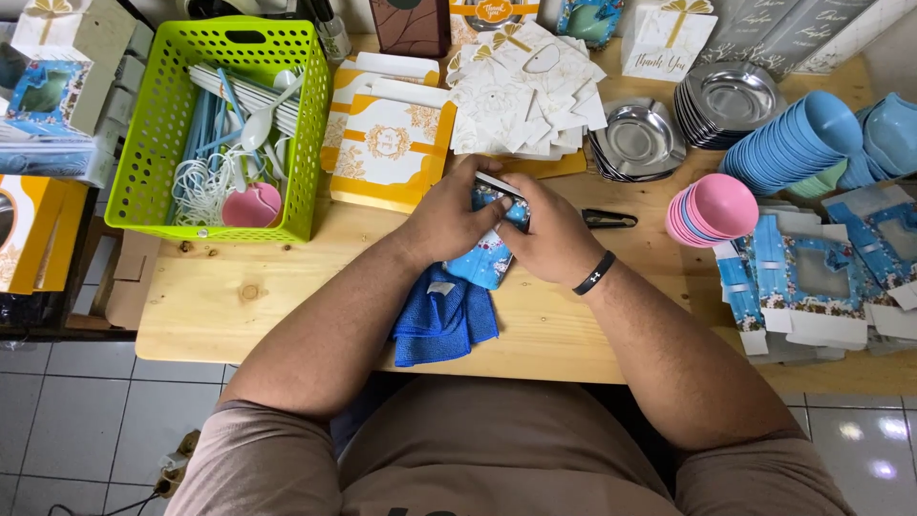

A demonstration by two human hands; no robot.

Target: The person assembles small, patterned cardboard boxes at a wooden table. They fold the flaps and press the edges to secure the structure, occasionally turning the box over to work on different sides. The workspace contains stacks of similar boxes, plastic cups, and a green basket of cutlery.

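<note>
Here the blue floral box sits clasped between left hand and right hand.

Both forearms come in from the bottom corners and converge at centre, elbows wide, sleeves short. Left hand palm down, fingers curled inward, thumb side toward the other hand. Right hand palm down too, fingers bent, knuckles up, touching the left at the fingertips. Both hands closed in a grip. Dark band on the right wrist. Wrists roughly level.
</note>
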